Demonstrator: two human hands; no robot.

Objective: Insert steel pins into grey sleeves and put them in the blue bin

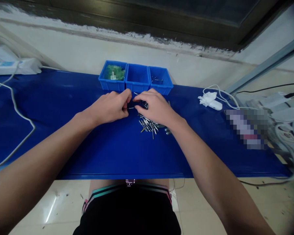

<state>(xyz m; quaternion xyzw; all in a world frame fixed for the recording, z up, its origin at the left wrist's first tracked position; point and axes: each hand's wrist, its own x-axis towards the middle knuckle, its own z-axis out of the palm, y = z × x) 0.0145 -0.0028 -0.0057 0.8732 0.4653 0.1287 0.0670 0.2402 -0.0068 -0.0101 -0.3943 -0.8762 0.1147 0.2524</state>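
My left hand is closed in a pinch over the blue table, with a thin metal rod sticking out from its fingertips to the right. The rod's free end reaches close to the thumb of my right hand; whether they touch I cannot tell. My right hand is curved, thumb and forefinger apart, above a pile of small metal rods. Another thin silvery piece shows beside its forefinger. Part of the pile is hidden under my right hand. A few grey cylinders lie by my right wrist.
Three joined blue bins stand behind my hands: the left bin holds green packaging, the middle bin shows a bare floor, the right bin holds a few metal pieces. A power strip and cables lie left; a white device and cables, right.
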